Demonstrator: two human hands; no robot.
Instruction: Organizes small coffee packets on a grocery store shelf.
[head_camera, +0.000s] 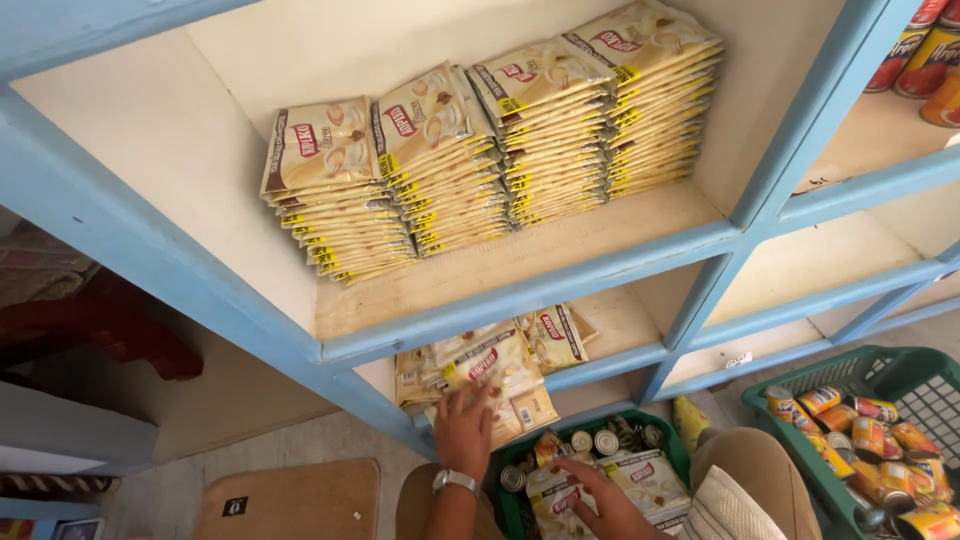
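Risk lies first at the lower shelf, where the left hand, a watch on its wrist, rests with fingers spread flat on a loose heap of cream-and-yellow sachet packs near the shelf's front edge. The grip there is apart, pressing rather than clamping. The heap is untidy and overhangs the edge slightly; in my judgement a push from the palm could slide the slick packs forward and off the shelf, down to the floor or into the basket beneath.

Above, on the upper shelf, four tall stacks of the same sachet packs stand side by side, leaning and fanned toward the front edge. A knock to the blue frame could likely tip the left stacks.

To the right and lower, the right hand reaches into a green basket on the floor, fingers lying over a sachet pack among small tins. Whether the fingers have closed on it cannot be told. A pack lifted by one corner may slip back.

At far right, a second green basket holds orange cans, well apart from both hands.
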